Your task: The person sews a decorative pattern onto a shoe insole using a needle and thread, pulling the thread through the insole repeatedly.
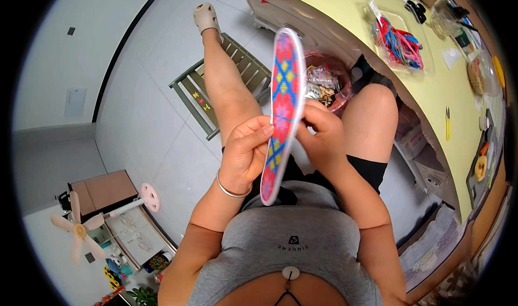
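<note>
Holds a long, flat insole (pixel 283 106) up in the air, over the lap, between the two legs. Runs the long way from near the grey top (pixel 291 228) out to the far side, leaning a little to the right at the far end. Points one round end away from the body and the other round end back at the tummy. Tips onto its side a bit, with the bright red, pink, blue and yellow face turned to the left and the white edge showing on the right.

Pinches the left edge with the left grip (pixel 245 147), thumb on the bright face. Grasps the right edge with the right grip (pixel 324 136), fingertips tucked behind and too hidden to tell just how.

On the floor (pixel 167 144), just past the right grip, in a round pink bin (pixel 348 85): crinkly clear wrappers (pixel 324 77) and brown bits. On the yellow counter (pixel 426 104) at the right, in a clear tray (pixel 389 8): bunches of red, blue and pink threads (pixel 399 44). Farther down, near the counter's edge, in a dark tray (pixel 475 195): small orange and yellow things.
</note>
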Tool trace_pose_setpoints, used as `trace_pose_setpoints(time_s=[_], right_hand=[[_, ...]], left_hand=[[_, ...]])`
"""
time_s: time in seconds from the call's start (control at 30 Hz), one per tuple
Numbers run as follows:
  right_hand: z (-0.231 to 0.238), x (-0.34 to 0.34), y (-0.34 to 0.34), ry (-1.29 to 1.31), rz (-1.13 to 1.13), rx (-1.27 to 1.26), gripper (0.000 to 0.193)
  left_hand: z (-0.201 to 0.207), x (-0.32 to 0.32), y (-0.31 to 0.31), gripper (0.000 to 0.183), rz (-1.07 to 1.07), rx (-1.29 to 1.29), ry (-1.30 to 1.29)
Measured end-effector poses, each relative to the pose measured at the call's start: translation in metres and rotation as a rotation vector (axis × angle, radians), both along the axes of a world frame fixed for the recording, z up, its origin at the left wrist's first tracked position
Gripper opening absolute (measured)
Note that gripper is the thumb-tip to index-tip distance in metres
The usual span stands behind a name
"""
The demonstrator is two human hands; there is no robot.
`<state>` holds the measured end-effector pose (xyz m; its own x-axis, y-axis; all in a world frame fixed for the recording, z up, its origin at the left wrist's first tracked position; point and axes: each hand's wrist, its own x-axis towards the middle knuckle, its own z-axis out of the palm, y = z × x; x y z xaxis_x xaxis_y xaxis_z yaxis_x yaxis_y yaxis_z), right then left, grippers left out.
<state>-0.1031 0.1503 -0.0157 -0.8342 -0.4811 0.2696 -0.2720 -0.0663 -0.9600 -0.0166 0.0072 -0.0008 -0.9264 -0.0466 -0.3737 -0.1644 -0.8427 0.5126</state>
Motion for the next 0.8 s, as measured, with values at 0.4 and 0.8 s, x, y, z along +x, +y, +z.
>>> trace_pose_setpoints(time_s=[0.4, 0.8], right_hand=[[-0.015, 0.005, 0.003, -0.798, 0.128, -0.329, 0.023], [-0.018, 0.006, 0.003, -0.806, 0.135, -0.300, 0.023]], left_hand=[[0.013, 0.002, 0.016, 0.016, 0.047, -0.435, -0.040], [0.013, 0.003, 0.018, 0.016, 0.069, -0.434, -0.037]])
